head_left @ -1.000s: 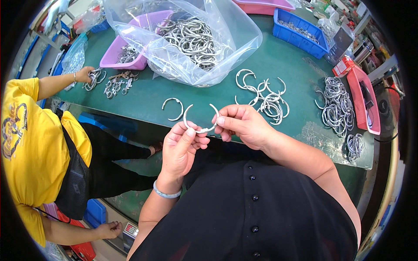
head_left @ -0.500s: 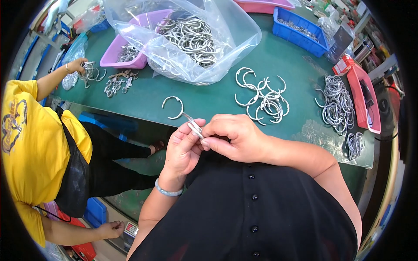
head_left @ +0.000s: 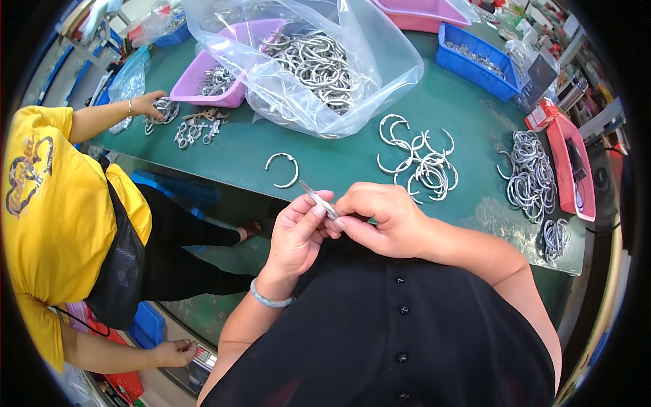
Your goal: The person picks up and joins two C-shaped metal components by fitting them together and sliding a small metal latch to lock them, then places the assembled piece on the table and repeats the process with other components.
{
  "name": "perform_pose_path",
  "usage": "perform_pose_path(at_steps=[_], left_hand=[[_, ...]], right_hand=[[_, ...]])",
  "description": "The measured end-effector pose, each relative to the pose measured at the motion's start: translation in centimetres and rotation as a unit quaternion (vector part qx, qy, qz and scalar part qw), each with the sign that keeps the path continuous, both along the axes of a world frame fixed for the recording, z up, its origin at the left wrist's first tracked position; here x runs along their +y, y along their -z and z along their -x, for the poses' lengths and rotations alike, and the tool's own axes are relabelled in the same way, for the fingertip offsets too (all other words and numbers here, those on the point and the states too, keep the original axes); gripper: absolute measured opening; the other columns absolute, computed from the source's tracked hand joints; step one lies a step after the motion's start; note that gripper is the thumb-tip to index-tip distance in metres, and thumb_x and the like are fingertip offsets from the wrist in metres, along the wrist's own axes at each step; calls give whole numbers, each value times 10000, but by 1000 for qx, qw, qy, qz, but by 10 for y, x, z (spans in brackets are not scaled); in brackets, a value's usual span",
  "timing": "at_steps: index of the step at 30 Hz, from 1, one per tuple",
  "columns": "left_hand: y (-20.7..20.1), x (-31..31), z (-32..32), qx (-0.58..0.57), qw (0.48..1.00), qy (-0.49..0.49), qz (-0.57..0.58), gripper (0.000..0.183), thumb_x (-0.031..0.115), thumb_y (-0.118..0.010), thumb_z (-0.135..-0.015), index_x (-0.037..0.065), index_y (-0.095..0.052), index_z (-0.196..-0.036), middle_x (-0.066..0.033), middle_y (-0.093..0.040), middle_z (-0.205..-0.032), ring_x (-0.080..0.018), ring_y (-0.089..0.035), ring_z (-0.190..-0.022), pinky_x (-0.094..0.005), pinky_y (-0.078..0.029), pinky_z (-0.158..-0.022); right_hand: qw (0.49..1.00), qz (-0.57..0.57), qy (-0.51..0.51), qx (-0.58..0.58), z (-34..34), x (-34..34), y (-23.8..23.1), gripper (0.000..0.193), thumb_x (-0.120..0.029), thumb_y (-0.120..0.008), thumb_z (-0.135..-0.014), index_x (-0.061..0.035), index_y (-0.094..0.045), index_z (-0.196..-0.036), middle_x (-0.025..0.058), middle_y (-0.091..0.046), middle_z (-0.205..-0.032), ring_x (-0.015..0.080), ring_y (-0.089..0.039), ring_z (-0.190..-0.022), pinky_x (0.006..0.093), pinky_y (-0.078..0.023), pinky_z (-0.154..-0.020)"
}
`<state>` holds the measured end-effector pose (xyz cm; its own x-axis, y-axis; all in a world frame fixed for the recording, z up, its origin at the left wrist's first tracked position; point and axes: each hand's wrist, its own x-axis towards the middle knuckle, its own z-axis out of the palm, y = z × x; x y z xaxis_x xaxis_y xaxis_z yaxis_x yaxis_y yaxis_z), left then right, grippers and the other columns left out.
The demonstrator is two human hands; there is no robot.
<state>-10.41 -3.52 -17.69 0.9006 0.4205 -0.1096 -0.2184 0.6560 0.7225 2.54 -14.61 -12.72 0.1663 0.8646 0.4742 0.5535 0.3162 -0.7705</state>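
Close in front of my body, both hands pinch one silver metal ring (head_left: 316,198), seen nearly edge-on. My left hand (head_left: 293,236) has its thumb and fingers closed on the ring's near side. My right hand (head_left: 380,218) is closed at its other end, where the fingertips of both hands meet and hide part of it. Just beyond my left hand, a single open metal ring (head_left: 296,170) lies on the green table (head_left: 339,159). Further right, past my right hand, is a loose group of similar rings (head_left: 430,173).
A clear plastic bag (head_left: 400,64) of rings stands at the back beside a purple bin (head_left: 193,91). A blue bin (head_left: 478,64), a ring pile (head_left: 532,176) and a pink tray (head_left: 566,152) line the right. At left, a person in yellow (head_left: 64,203) handles rings (head_left: 163,112).
The whole view has shifted slightly, so the table things sit further right. The ring in my hands is tilted a little differently. At left, the other person's hand has moved over the rings.
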Motion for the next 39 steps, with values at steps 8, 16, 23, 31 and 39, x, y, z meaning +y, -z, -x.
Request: perform_pose_path(at_steps=[8,16,23,31,39], left_hand=[[20,40,-7,239,637,-295,-670,248,61,-651,-695,23,-595,-934,-85,-489,-836,-155,-499,-707,-254,-419,-596],[27,53,-7,220,576,-269,-740,103,23,-612,-691,47,-614,-791,-102,-495,-841,-257,-497,-786,-331,-416,-690],[16,46,8,113,667,-267,-687,146,-75,-563,-704,8,-571,-824,-127,-478,-952,-227,-505,-815,-274,-428,-695],[-13,43,29,-19,730,-223,-646,45,-52,-514,-797,-36,-551,-817,-134,-518,-959,-152,-562,-688,-219,-475,-636],[-40,35,30,-96,751,-113,-643,33,-25,-536,-795,-30,-562,-814,-135,-540,-914,-179,-586,-742,-255,-493,-676]], right_hand=[[991,11,89,98,-14,-5,2,56,-44,-582,-757,-1,-577,-792,51,-535,-705,120,-533,-610,239,-421,-540],[957,113,97,250,-23,-8,16,103,-101,-550,-810,2,-559,-813,-11,-545,-707,29,-466,-607,190,-389,-545],[944,130,36,303,-25,-17,5,112,-116,-519,-832,-10,-545,-854,-13,-545,-715,24,-458,-612,179,-388,-560],[927,159,39,338,-28,-10,-8,153,-101,-495,-835,-24,-512,-966,27,-578,-765,67,-532,-599,197,-429,-547],[849,209,-48,484,-22,14,2,113,-88,-509,-823,-32,-602,-853,41,-592,-713,69,-534,-531,194,-425,-478]])
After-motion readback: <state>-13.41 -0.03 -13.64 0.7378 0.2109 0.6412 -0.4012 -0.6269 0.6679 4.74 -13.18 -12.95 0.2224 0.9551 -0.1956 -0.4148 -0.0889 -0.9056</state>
